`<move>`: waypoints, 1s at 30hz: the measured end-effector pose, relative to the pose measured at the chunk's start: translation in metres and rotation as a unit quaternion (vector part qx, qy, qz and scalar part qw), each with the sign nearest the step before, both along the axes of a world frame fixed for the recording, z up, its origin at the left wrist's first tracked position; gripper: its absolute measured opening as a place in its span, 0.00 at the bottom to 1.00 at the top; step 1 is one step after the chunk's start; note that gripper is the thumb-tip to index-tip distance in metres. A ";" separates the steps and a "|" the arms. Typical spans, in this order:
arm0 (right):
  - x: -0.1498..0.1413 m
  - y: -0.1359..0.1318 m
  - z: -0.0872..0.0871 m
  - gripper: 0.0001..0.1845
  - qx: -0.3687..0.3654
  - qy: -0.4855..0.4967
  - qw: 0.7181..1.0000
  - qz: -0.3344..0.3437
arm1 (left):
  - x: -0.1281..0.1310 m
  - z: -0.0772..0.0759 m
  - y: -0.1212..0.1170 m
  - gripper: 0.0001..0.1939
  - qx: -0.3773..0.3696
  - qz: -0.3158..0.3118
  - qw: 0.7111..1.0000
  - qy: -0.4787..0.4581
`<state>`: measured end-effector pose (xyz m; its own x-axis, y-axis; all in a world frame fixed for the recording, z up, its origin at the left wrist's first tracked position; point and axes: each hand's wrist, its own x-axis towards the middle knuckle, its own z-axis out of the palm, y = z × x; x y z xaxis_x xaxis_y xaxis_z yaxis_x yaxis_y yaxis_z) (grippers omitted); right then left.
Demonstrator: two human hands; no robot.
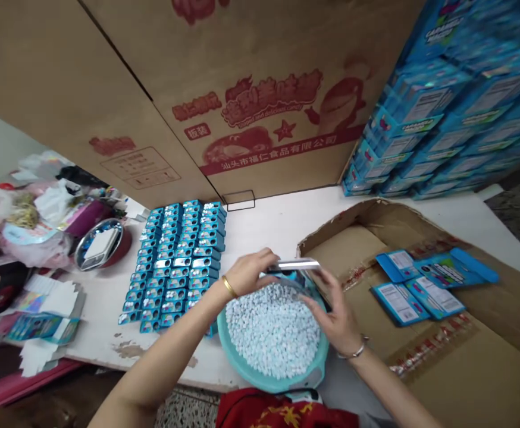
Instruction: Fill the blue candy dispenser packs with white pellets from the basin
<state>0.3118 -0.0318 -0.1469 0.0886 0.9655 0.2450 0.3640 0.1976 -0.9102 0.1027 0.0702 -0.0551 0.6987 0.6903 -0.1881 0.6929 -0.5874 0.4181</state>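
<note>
My left hand (253, 272) and my right hand (331, 309) both grip a small flat blue box with a silvery top (296, 266), held above a teal basin (246, 370) full of small pale blue-white candies (272, 330). The left fingers pinch the box's left end. On the other side, the right fingers curl round its right end and underside. The basin sits at the near edge of the white table (282, 223), right in front of me.
Several rows of small filled blue boxes (177, 261) lie left of the basin. A flattened cardboard carton (442, 345) with blue packets (429, 282) lies to the right. Stacked blue cartons (447, 107), big brown boxes (251, 89), a metal bowl (100, 242) and clutter surround.
</note>
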 end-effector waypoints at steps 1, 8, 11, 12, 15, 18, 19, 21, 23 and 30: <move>0.015 0.016 -0.001 0.30 0.007 -0.027 0.999 -0.038 | -0.007 -0.005 0.023 0.14 0.015 0.026 1.000 0.005; 0.155 0.096 -0.061 0.33 -0.072 -0.331 0.899 -0.279 | -0.084 -0.074 0.195 0.13 0.147 0.182 0.964 0.124; 0.186 0.105 -0.087 0.40 -0.172 -0.417 0.844 -0.289 | -0.110 -0.105 0.242 0.13 0.161 0.190 0.956 0.155; 0.189 0.107 -0.095 0.42 -0.197 -0.437 0.831 -0.281 | -0.116 -0.112 0.251 0.14 0.161 0.191 0.954 0.163; 0.185 0.111 -0.115 0.43 -0.228 -0.473 0.816 -0.241 | -0.121 -0.118 0.259 0.18 0.163 0.218 0.945 0.183; 0.179 0.111 -0.128 0.36 -0.201 -0.445 0.842 -0.227 | -0.109 -0.109 0.244 0.25 0.196 0.259 0.932 0.160; 0.180 0.109 -0.129 0.33 -0.192 -0.418 0.858 -0.230 | -0.103 -0.104 0.234 0.27 0.206 0.270 0.931 0.138; 0.185 0.102 -0.123 0.27 -0.191 -0.326 0.892 -0.250 | -0.091 -0.095 0.202 0.27 0.202 0.281 0.935 0.072; 0.189 0.092 -0.106 0.22 -0.195 -0.171 0.920 -0.294 | -0.077 -0.086 0.156 0.21 0.160 0.283 0.946 -0.014; 0.106 0.015 0.001 0.26 -0.222 0.390 0.874 -0.188 | 0.016 -0.061 -0.061 0.18 -0.164 0.365 0.872 -0.282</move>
